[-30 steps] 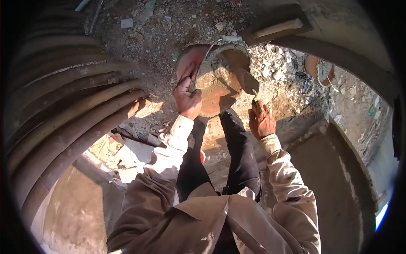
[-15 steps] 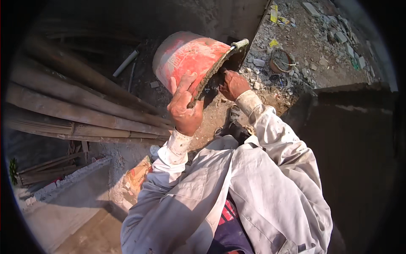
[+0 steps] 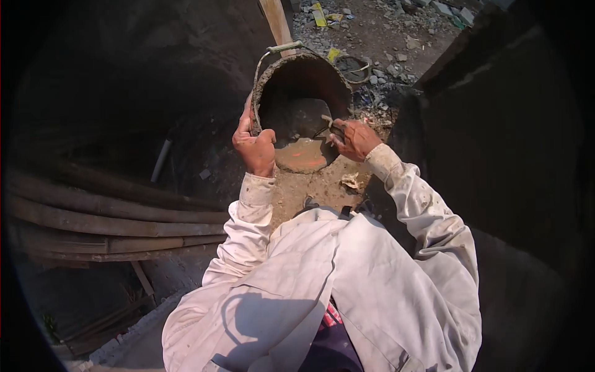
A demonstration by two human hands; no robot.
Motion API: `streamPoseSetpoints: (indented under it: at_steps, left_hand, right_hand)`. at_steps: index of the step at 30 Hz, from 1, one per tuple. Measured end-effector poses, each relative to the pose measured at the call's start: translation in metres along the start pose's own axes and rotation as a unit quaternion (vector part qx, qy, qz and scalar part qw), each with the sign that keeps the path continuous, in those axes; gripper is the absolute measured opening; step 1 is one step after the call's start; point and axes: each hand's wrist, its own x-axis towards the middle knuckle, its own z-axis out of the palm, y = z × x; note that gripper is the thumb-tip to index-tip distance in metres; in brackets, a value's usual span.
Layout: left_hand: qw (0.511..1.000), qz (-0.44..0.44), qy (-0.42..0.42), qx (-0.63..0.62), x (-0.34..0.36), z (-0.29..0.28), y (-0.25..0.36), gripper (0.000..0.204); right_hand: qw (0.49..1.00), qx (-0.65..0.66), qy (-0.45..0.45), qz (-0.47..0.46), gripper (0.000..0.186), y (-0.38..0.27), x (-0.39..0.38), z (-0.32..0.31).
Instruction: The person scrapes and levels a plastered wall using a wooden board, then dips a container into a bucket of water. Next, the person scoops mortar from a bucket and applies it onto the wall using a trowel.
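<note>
A mortar-crusted bucket (image 3: 338, 71) is tipped with its open mouth toward me, its wire handle (image 3: 285, 46) lying over the top rim. Wet grey mortar (image 3: 300, 155) coats the lower inside, where orange patches show through. My left hand (image 3: 255, 149) grips the bucket's left rim, thumb on the inner side and fingers around the outside. At the right side of the mouth, my right hand (image 3: 355, 139) is closed around a small hand tool (image 3: 326, 119). A pale end sticks out past the fingers; its working part is hard to make out against the dark inside.
Long bamboo poles (image 3: 118, 226) lie at the left, with a pale pipe (image 3: 161, 160) beyond them. A dark wall (image 3: 502, 142) rises close on the right. Farther off are a round pan (image 3: 352, 69), rubble (image 3: 396, 56) and a wooden plank (image 3: 277, 23) behind the bucket.
The bucket has turned from showing its red outside to facing me with its mouth, and shifted slightly. My left hand keeps its rim; my right hand has moved slightly right and down.
</note>
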Motion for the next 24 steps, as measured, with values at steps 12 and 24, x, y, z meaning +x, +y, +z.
streamPoseSetpoints:
  at_steps: [12,24]
  left_hand:
    - [0.949,-0.208,-0.237,0.017,-0.136,0.164,-0.019,0.073]
    - [0.943,-0.262,-0.199,-0.047,-0.164,0.202,0.004,0.07]
  right_hand:
    - [0.986,0.063,-0.038,0.149,0.041,0.069,-0.173,0.008]
    - [0.955,-0.053,-0.093,0.276,0.022,0.135,-0.228,-0.036]
